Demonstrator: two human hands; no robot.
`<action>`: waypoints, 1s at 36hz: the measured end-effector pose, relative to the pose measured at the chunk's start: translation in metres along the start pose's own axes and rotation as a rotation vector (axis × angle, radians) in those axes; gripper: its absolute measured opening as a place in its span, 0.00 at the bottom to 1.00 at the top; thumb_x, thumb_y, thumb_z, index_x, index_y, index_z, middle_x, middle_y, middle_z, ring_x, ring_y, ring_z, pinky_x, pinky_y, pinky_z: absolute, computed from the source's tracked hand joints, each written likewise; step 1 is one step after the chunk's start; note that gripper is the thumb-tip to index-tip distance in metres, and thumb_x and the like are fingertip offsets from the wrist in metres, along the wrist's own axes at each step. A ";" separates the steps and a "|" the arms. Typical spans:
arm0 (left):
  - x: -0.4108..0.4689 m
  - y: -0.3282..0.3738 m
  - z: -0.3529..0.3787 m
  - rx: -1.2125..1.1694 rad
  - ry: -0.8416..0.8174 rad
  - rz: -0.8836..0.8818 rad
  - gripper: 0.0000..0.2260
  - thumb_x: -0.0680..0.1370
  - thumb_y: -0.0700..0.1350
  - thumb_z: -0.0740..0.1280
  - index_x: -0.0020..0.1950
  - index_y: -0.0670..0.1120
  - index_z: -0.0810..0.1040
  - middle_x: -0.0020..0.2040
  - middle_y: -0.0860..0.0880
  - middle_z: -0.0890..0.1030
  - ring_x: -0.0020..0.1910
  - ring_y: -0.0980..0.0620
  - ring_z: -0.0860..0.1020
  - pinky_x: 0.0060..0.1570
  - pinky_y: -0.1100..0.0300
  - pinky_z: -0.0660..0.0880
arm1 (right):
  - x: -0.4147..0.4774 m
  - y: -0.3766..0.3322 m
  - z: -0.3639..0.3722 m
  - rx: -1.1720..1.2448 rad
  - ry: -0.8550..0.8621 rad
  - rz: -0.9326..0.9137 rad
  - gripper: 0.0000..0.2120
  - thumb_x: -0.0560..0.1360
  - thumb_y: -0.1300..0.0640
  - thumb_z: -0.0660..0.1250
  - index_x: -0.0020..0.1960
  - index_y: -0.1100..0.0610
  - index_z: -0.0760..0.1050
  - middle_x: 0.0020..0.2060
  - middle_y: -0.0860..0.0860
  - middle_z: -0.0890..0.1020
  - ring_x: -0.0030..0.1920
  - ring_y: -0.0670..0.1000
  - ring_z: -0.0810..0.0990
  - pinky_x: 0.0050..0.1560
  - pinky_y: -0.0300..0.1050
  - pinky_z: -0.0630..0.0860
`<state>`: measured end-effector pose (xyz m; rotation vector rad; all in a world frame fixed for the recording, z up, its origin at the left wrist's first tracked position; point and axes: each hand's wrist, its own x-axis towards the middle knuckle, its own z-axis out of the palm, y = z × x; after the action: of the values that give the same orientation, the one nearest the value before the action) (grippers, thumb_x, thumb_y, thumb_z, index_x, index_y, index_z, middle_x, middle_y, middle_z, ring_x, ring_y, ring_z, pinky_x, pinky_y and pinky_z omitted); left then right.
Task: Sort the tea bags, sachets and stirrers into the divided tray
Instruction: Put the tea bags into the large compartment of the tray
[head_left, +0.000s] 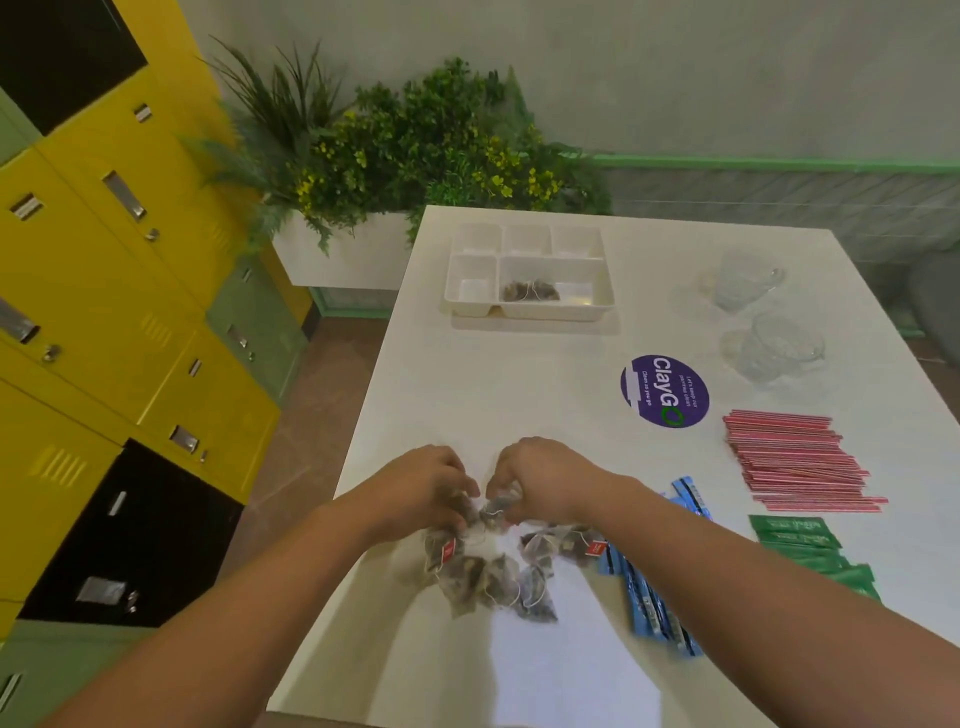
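A pile of pyramid tea bags (493, 577) with red tags lies on the white table near me. My left hand (421, 488) and my right hand (540, 478) meet at the pile's far edge, each with fingers closed on tea bags. Far across the table stands the white divided tray (530, 312); its large front-right compartment holds a few tea bags (530, 291), the other compartments look bare. Blue sachets (649, 597) lie right of the pile, green sachets (810, 551) further right, and a stack of red stirrers (800, 460) beyond them.
Two clear glass mugs (743, 280) (779, 348) stand at the far right. A purple round sticker (665, 391) is on the table (493, 395). Yellow and green lockers (104, 312) line the left; a planter (363, 156) sits behind the table.
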<state>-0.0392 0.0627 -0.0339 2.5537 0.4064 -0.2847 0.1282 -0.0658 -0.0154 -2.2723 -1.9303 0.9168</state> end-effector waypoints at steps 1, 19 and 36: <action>0.001 0.001 -0.001 -0.008 -0.005 0.007 0.14 0.71 0.49 0.76 0.56 0.53 0.84 0.53 0.52 0.78 0.50 0.55 0.77 0.50 0.62 0.72 | 0.001 -0.001 0.000 0.012 -0.005 0.004 0.10 0.70 0.48 0.74 0.51 0.46 0.83 0.50 0.44 0.83 0.51 0.49 0.78 0.53 0.47 0.76; 0.061 0.004 -0.059 -0.217 0.235 -0.051 0.05 0.75 0.43 0.74 0.44 0.54 0.85 0.40 0.55 0.83 0.36 0.59 0.81 0.43 0.56 0.79 | 0.018 0.041 -0.059 0.259 0.271 0.002 0.07 0.75 0.58 0.70 0.49 0.51 0.86 0.45 0.46 0.86 0.39 0.43 0.78 0.41 0.33 0.70; 0.238 0.024 -0.164 -0.181 0.419 -0.223 0.04 0.75 0.41 0.73 0.46 0.49 0.87 0.38 0.53 0.84 0.33 0.59 0.75 0.33 0.66 0.69 | 0.088 0.159 -0.179 0.401 0.687 0.264 0.09 0.76 0.59 0.67 0.45 0.54 0.86 0.42 0.48 0.87 0.42 0.48 0.83 0.47 0.42 0.79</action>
<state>0.2109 0.1858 0.0480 2.3806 0.8362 0.2075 0.3549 0.0390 0.0360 -2.2086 -1.0791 0.3873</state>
